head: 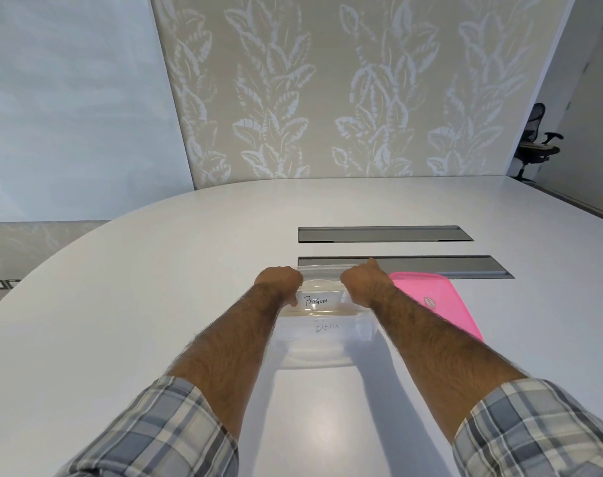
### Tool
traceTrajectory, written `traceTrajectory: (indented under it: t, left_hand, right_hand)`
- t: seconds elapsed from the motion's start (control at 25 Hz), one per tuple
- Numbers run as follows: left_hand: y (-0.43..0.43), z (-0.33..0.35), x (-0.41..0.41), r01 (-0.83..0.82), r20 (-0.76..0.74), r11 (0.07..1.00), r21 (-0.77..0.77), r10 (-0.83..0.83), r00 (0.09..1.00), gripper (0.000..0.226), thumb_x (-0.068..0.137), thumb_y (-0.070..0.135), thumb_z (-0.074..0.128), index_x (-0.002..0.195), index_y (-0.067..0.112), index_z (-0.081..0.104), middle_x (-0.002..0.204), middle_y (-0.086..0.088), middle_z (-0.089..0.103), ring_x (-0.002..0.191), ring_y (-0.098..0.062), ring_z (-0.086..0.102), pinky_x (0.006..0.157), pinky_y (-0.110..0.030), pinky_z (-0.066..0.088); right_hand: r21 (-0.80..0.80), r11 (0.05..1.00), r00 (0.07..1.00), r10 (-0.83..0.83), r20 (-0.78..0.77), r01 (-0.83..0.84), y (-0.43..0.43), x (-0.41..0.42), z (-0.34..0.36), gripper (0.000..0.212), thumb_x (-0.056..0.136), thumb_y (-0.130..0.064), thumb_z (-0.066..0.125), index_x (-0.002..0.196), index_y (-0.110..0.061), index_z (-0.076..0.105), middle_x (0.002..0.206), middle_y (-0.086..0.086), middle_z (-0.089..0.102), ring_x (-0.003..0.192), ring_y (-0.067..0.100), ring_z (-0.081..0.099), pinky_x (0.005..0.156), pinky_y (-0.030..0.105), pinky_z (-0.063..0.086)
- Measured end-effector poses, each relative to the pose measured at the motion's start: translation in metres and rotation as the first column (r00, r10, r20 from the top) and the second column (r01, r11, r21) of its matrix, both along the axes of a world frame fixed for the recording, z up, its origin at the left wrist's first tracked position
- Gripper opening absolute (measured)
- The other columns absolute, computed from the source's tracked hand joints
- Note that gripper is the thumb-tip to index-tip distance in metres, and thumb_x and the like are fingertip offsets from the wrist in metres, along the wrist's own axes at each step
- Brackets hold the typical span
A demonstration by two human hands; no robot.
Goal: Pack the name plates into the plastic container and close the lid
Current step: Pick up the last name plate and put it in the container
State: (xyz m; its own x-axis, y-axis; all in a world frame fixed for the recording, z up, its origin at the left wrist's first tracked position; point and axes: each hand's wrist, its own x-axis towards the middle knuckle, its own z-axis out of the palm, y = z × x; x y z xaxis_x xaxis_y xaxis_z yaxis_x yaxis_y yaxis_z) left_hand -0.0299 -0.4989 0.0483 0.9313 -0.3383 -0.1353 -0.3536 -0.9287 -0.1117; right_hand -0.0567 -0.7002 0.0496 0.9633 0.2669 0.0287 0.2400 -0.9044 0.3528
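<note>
Name plates [315, 300], white card, inside clear plastic container [322, 352].

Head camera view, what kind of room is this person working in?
Probably an office meeting room: a large white conference table with recessed cable hatches, a mesh office chair past the doorway, and handwritten name plates.

Pink lid [437, 304]; clear container [322, 352]; plaid sleeves [162, 432]; white table [121, 287].

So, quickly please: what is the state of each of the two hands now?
Left hand: closed, holding the left end of the PENGUIN name plate.
Right hand: closed, holding the right end of that plate.
</note>
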Motion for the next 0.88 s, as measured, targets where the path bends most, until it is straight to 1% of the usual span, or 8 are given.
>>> traceTrajectory:
  t: [0.12,0.24,0.4,0.48,0.6,0.68,0.76,0.88]
  left_hand:
    - [-0.003,-0.004,-0.001,-0.012,-0.022,1.0,0.016,0.012,1.0,0.045,0.086,0.023,0.074,0.128,0.012,0.062,0.127,-0.008,0.064,0.113,-0.03,0.062,0.088,-0.038,0.05]
    - [-0.006,-0.004,-0.002,-0.021,-0.026,0.999,0.034,0.021,0.999,0.047,0.086,0.022,0.074,0.13,0.011,0.062,0.127,-0.009,0.064,0.114,-0.031,0.062,0.089,-0.039,0.051]
    - [-0.007,-0.004,-0.005,-0.03,-0.024,0.999,0.024,0.031,0.999,0.047,0.086,0.021,0.074,0.13,0.011,0.061,0.128,-0.009,0.064,0.114,-0.031,0.062,0.091,-0.039,0.052]
    - [-0.006,-0.005,-0.007,-0.025,-0.018,1.0,0.004,0.025,1.0,0.049,0.087,0.027,0.072,0.132,0.015,0.059,0.131,-0.006,0.063,0.118,-0.028,0.06,0.093,-0.039,0.051]
    - [-0.002,-0.005,-0.01,-0.02,-0.023,0.995,-0.095,0.018,1.0,0.054,0.089,0.042,0.065,0.139,0.026,0.051,0.14,0.002,0.055,0.129,-0.022,0.051,0.099,-0.039,0.044]
    - [0.0,-0.001,-0.013,-0.014,0.001,0.991,-0.136,0.015,1.0,0.052,0.091,0.048,0.06,0.14,0.031,0.051,0.143,0.005,0.053,0.132,-0.02,0.049,0.101,-0.038,0.042]
    - [0.003,0.005,-0.017,-0.009,0.034,0.986,-0.166,0.015,0.999,0.048,0.094,0.049,0.054,0.139,0.033,0.052,0.144,0.006,0.052,0.132,-0.021,0.048,0.102,-0.039,0.041]
    - [0.009,0.018,-0.025,0.04,0.127,0.983,-0.178,-0.017,0.992,0.047,0.098,0.048,0.047,0.14,0.028,0.053,0.146,0.003,0.051,0.135,-0.022,0.045,0.109,-0.039,0.036]
  right_hand:
    - [-0.002,1.0,1.0,0.011,-0.009,-0.011,0.0,0.0,-0.002,0.027,0.087,0.005,0.048,0.098,-0.016,0.062,0.094,0.0,0.069,0.091,0.023,0.064,0.109,0.043,0.03]
    - [-0.034,0.999,1.0,0.014,-0.007,-0.014,0.001,-0.002,-0.003,0.028,0.086,0.006,0.049,0.096,-0.017,0.062,0.093,0.0,0.069,0.089,0.023,0.064,0.107,0.043,0.032]
    - [-0.032,0.999,1.0,0.009,-0.029,-0.009,0.002,-0.004,-0.004,0.026,0.085,0.006,0.048,0.088,-0.018,0.055,0.082,-0.003,0.061,0.079,0.022,0.053,0.109,0.044,0.03]
    - [-0.019,1.0,0.998,-0.002,-0.058,0.001,0.001,-0.005,-0.002,0.023,0.085,0.003,0.048,0.087,-0.018,0.055,0.081,-0.003,0.059,0.078,0.021,0.051,0.109,0.045,0.028]
    - [0.061,0.998,0.997,-0.004,-0.074,0.008,0.0,-0.009,0.002,0.011,0.089,-0.008,0.049,0.085,-0.018,0.052,0.082,-0.002,0.059,0.083,0.022,0.052,0.109,0.049,0.028]
    - [0.136,0.991,0.997,0.004,-0.072,0.006,0.001,-0.013,0.008,0.005,0.092,-0.019,0.049,0.089,-0.018,0.053,0.093,0.002,0.065,0.096,0.025,0.056,0.109,0.051,0.029]
    - [0.199,0.98,0.998,-0.003,-0.062,0.016,0.002,-0.017,0.012,0.017,0.094,-0.031,0.049,0.098,-0.017,0.058,0.104,0.003,0.068,0.106,0.026,0.059,0.108,0.05,0.031]
    - [0.296,0.955,1.0,-0.017,-0.016,0.021,0.005,-0.025,0.016,0.038,0.093,-0.048,0.049,0.11,-0.015,0.059,0.112,0.004,0.067,0.109,0.026,0.059,0.105,0.046,0.035]
